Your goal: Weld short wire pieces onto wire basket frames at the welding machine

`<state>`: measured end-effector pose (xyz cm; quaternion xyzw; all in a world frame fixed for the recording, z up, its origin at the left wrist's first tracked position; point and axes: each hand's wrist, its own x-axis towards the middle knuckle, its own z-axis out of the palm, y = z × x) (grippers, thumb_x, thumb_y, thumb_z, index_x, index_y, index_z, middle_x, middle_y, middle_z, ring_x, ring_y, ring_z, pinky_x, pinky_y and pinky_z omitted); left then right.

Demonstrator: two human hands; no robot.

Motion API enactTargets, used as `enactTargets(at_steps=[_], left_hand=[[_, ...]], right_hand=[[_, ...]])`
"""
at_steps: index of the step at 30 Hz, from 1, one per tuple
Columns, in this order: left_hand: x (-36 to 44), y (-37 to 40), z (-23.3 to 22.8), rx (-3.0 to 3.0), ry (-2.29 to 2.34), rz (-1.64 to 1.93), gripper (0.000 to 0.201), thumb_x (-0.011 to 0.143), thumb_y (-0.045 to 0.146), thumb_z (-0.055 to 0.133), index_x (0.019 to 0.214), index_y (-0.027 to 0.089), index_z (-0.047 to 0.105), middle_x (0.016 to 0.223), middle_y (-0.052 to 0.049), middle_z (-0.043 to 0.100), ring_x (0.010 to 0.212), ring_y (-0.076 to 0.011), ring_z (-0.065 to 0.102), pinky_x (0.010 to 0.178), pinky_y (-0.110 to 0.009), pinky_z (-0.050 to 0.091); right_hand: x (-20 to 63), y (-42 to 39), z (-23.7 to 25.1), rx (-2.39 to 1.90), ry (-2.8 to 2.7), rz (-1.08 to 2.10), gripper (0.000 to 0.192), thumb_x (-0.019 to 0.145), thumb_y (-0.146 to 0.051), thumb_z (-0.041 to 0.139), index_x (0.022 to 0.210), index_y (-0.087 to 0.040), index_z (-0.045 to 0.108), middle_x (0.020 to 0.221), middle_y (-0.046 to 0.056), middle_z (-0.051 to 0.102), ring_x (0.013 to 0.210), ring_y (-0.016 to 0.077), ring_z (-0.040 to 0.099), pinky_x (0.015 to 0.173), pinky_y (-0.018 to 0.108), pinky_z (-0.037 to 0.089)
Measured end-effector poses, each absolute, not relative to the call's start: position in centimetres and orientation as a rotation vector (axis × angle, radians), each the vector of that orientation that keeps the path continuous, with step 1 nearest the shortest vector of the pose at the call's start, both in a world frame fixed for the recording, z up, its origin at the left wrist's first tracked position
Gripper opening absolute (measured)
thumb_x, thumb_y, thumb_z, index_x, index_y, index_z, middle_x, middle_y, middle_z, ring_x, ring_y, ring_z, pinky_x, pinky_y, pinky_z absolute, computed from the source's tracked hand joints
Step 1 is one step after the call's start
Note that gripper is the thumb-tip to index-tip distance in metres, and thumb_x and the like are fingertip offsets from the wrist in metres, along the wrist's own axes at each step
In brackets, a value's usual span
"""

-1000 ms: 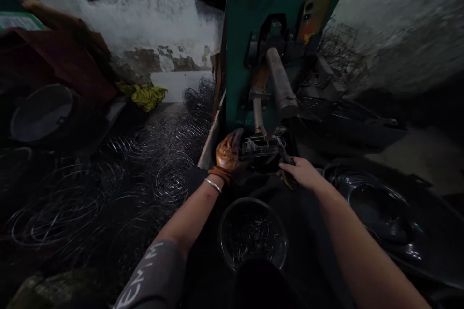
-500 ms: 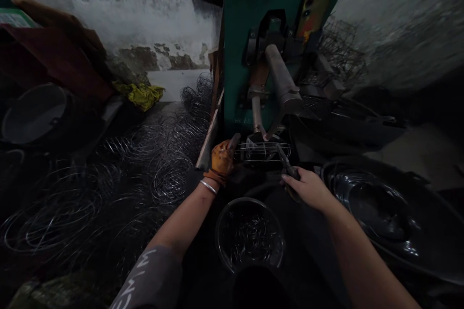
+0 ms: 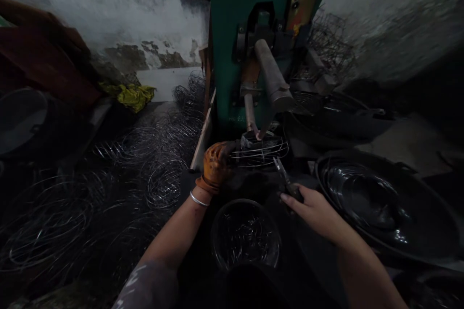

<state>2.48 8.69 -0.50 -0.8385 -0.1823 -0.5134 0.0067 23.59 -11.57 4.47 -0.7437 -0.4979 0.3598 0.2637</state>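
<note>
**Inspector A:** State of the hands?

**Inspector B:** The left hand (image 3: pixel 216 164), in an orange glove, is closed around the edge of a wire frame (image 3: pixel 260 148) and holds it beneath the tip of the green machine (image 3: pixel 253 34). The right hand (image 3: pixel 316 208) is bare, fingers curled around the handles of pliers (image 3: pixel 285 181), whose nose points up toward the frame without touching it.

**Inspector A:** Arm pose?

**Inspector B:** Both forearms reach forward. The left wrist carries a metal bangle (image 3: pixel 199 199). A clear bowl (image 3: pixel 246 232) sits between the two arms, just below the hands.

**Inspector A:** Any markings?

**Inspector B:** White lettering shows on the left sleeve (image 3: pixel 148 286), but it is unreadable. Faint characters on the machine's front are also illegible.
</note>
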Motion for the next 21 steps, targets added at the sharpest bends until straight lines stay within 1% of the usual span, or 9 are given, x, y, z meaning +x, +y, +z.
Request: enactTargets(at_steps=[3,6,9,12,17,21], left_hand=[[2.7,8.6,-0.4,-2.631,-0.502,-1.605,0.052,0.084,0.041,0.066,0.127,0.017,0.051,0.113,-0.012,0.066,0.107,-0.0262,0.063,0.096,-0.042,0.052],[2.8,8.4,-0.6,-2.628,-0.482,-1.542,0.054,0.085,0.041,0.064,0.131,0.015,0.050,0.114,-0.014,0.065,0.109,-0.0282,0.061,0.095,-0.044,0.053],[2.8,8.3,-0.7,-2.655,-0.457,-1.514,0.058,0.084,0.039,0.067,0.134,0.017,0.047,0.117,-0.015,0.064,0.112,-0.0282,0.060,0.096,-0.044,0.052],[2.6,8.4,-1.1,-2.689,-0.450,-1.487,0.061,0.083,0.039,0.068,0.136,0.018,0.046,0.118,-0.014,0.064,0.113,-0.0276,0.060,0.096,-0.043,0.052],[2.5,8.8,-2.4,-2.758,-0.507,-1.375,0.057,0.087,0.044,0.063,0.134,0.016,0.049,0.119,-0.015,0.064,0.113,-0.0286,0.060,0.094,-0.044,0.051],[2.9,8.3,-2.2,-2.821,-0.695,-1.238,0.062,0.085,0.050,0.062,0.136,0.016,0.052,0.123,-0.015,0.064,0.114,-0.0299,0.060,0.096,-0.046,0.050]], right_hand=[[22.0,-11.9,5.0,-1.917,-1.345,1.123,0.056,0.077,-0.066,0.045,0.095,-0.015,0.059,0.085,0.011,0.068,0.079,0.0267,0.063,0.074,0.038,0.049],[21.0,-11.3,5.2,-1.938,-1.378,1.007,0.053,0.075,-0.063,0.043,0.092,-0.016,0.059,0.089,0.012,0.068,0.084,0.0285,0.064,0.078,0.040,0.048],[20.6,-10.7,4.9,-1.982,-1.395,0.880,0.048,0.076,-0.060,0.041,0.090,-0.017,0.058,0.086,0.012,0.067,0.081,0.0285,0.063,0.076,0.040,0.046],[20.5,-10.6,4.6,-1.975,-1.384,0.854,0.045,0.078,-0.060,0.041,0.088,-0.018,0.057,0.083,0.011,0.067,0.079,0.0270,0.063,0.074,0.039,0.046],[20.3,-10.9,4.4,-1.867,-1.329,0.977,0.046,0.079,-0.059,0.045,0.090,-0.016,0.059,0.087,0.011,0.069,0.081,0.0256,0.064,0.076,0.037,0.049],[20.5,-10.7,4.1,-1.779,-1.245,1.091,0.045,0.079,-0.058,0.053,0.086,-0.015,0.062,0.083,0.011,0.069,0.079,0.0244,0.065,0.071,0.034,0.050]])
